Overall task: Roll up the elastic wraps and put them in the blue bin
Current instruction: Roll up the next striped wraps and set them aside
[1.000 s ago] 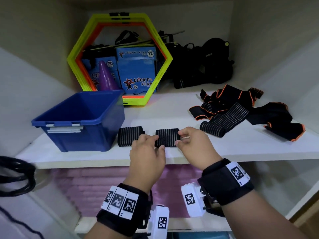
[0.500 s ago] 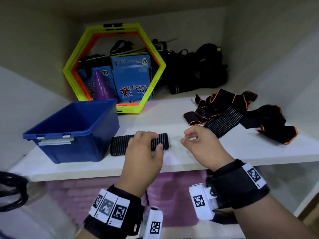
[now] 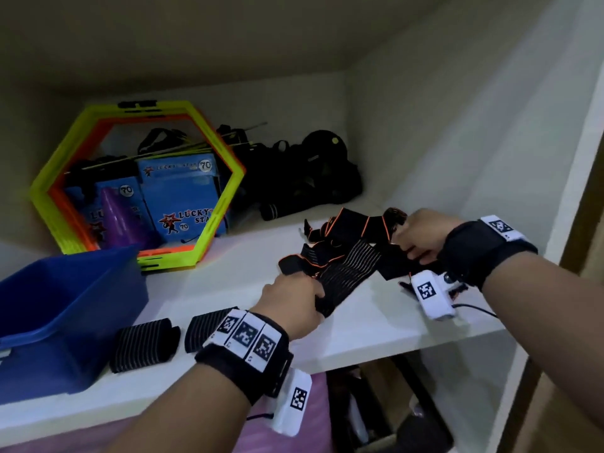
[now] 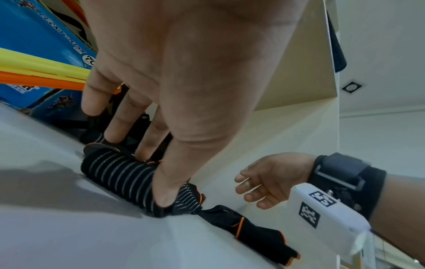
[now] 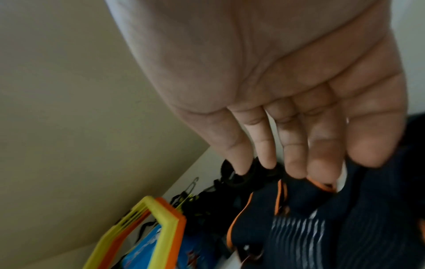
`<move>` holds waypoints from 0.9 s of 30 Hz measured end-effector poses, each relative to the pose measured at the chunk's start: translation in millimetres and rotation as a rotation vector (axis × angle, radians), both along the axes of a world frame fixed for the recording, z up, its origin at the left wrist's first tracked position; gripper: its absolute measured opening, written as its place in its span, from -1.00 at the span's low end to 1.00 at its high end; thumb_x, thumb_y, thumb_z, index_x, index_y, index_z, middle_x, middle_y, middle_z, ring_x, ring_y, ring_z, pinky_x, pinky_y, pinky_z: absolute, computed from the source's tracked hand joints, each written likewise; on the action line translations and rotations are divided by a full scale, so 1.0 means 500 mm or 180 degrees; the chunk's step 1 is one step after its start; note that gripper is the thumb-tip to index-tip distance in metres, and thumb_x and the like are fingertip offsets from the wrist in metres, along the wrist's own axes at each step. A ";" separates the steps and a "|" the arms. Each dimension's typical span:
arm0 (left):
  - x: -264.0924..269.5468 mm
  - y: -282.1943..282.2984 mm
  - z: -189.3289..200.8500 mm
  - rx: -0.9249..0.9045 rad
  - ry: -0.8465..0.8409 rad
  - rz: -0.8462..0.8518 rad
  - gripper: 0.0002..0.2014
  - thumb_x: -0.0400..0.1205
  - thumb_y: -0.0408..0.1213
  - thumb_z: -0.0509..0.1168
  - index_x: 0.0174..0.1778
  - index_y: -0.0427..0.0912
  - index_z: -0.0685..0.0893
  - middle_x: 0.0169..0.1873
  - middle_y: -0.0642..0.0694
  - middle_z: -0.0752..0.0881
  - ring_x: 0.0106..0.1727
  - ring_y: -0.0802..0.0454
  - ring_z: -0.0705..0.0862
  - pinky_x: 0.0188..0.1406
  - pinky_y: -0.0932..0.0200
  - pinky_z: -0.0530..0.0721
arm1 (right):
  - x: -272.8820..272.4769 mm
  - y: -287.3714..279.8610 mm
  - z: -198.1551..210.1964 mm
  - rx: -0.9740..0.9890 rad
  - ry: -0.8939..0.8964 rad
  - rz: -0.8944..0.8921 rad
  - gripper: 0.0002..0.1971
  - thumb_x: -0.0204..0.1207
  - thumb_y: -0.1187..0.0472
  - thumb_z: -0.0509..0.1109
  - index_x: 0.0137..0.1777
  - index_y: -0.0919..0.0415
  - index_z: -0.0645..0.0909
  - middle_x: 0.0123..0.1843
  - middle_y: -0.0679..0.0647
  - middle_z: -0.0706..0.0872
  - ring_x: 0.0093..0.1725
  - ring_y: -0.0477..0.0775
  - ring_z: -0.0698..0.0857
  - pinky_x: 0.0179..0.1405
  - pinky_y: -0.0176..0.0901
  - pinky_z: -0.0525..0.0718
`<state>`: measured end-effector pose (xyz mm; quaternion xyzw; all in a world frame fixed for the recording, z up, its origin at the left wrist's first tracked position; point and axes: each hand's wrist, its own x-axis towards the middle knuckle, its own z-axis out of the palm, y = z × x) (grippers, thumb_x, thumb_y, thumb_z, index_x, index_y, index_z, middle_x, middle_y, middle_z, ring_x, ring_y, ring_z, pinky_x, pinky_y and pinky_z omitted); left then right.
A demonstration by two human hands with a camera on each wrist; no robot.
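Observation:
A blue bin (image 3: pixel 65 305) stands at the left of the white shelf (image 3: pixel 248 282). Two rolled striped wraps (image 3: pixel 143 343) lie beside it, the right roll (image 3: pixel 199 331) partly behind my left wrist. My left hand (image 3: pixel 310 299) pinches the near end of an unrolled black striped wrap (image 3: pixel 346 276). In the left wrist view the thumb (image 4: pixel 165 196) presses that striped wrap (image 4: pixel 119 172) against the fingers. My right hand (image 3: pixel 405 246) reaches into the tangle of black and orange wraps (image 3: pixel 359 230). Its straight fingers (image 5: pixel 294 154) touch the fabric (image 5: pixel 306 202) and hold nothing.
Yellow and orange hexagon rings (image 3: pixel 225 204) lean at the back left, with blue boxes (image 3: pixel 183 197) and a purple cone (image 3: pixel 121 220) behind them. Black gear (image 3: pixel 310 178) fills the back corner. The cupboard wall (image 3: pixel 457 158) is close on the right.
Both hands moved right, from the rolled wraps to the loose pile. The left hand let go of the second roll and now pinches the striped wrap's end.

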<state>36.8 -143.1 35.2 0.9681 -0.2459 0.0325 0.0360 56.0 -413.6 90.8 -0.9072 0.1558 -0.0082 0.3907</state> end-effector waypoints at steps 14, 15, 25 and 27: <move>-0.006 -0.016 0.044 -0.1699 -0.0368 0.0264 -0.91 0.78 -0.31 0.10 0.07 -0.05 0.48 -0.21 -0.02 0.62 -0.14 -0.08 0.62 -0.35 0.16 0.48 | 0.145 -0.055 -0.025 -0.1877 0.0970 0.0540 -0.67 0.35 0.04 0.66 -0.15 0.21 0.60 -0.03 0.14 0.78 -0.07 0.18 0.75 -0.11 -0.11 0.72; -0.011 -0.016 0.050 -0.1808 -0.0309 0.0304 -0.95 0.79 -0.17 0.15 0.07 -0.03 0.47 -0.17 -0.02 0.63 -0.12 -0.05 0.64 -0.33 0.14 0.52 | 0.158 -0.049 -0.024 -0.1982 0.1022 0.0563 -0.64 0.26 -0.01 0.70 -0.19 0.17 0.61 -0.07 0.13 0.79 -0.03 0.21 0.78 0.04 -0.02 0.76; -0.014 -0.007 0.016 -0.1955 -0.0413 0.0354 -0.72 0.69 -0.30 0.33 0.11 0.05 0.34 -0.24 -0.02 0.68 -0.27 0.10 0.68 -0.38 0.07 0.64 | 0.273 -0.017 -0.087 -0.2773 0.1246 0.1511 -0.04 -0.44 -0.29 0.72 0.11 0.04 0.77 0.06 -0.06 0.81 0.04 0.15 0.79 0.12 0.12 0.77; -0.011 -0.007 0.017 -0.1926 -0.0542 0.0385 -0.84 0.69 -0.21 0.36 0.02 0.06 0.48 -0.20 0.13 0.66 -0.20 0.24 0.64 -0.33 0.29 0.55 | 0.321 -0.038 -0.114 -0.2712 0.1256 0.1522 0.01 -0.56 -0.35 0.73 0.06 0.01 0.79 -0.01 -0.08 0.83 -0.04 0.12 0.82 0.07 0.11 0.79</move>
